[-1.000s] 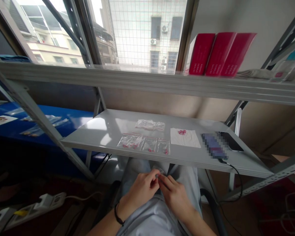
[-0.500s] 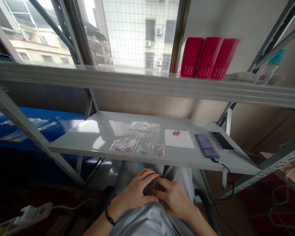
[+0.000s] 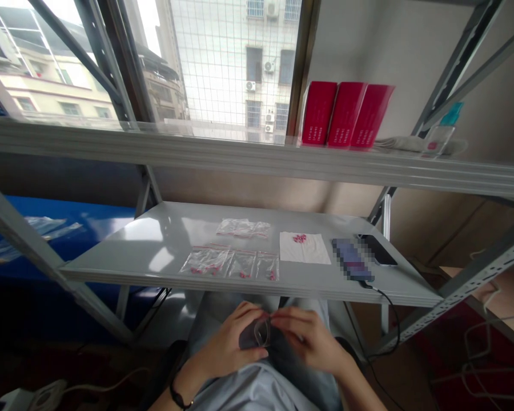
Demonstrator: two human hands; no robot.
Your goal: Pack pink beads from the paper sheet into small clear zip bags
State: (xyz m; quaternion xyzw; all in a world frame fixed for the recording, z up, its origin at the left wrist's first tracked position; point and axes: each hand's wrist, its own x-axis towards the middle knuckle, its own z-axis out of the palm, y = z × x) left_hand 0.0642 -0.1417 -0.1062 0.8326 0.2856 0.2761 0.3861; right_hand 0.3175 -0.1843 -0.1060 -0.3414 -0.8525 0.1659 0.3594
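Observation:
My left hand [image 3: 229, 339] and my right hand [image 3: 308, 337] are over my lap, below the shelf's front edge. Between them a small transparent plastic bag [image 3: 262, 332] stands pinched, with the left fingers around its lower part and the right fingertips at its top edge. Its contents are too small to tell. On the grey metal shelf [image 3: 124, 248] lie several small zip bags [image 3: 208, 261] holding pink beads, with more bags [image 3: 243, 228] behind them. Next to those, a white paper sheet [image 3: 304, 248] carries a small heap of pink beads [image 3: 299, 238].
A pixelated phone [image 3: 351, 260] and a black phone [image 3: 379, 250] lie at the shelf's right, with a black cable [image 3: 388, 314] hanging down. Above stand several red boxes [image 3: 346, 114]. A blue table [image 3: 47, 240] lies at left beyond the shelf's metal upright.
The small bag now shows upright between my hands, which have drawn slightly apart. The whole scene has shifted left and down in view as my head turned.

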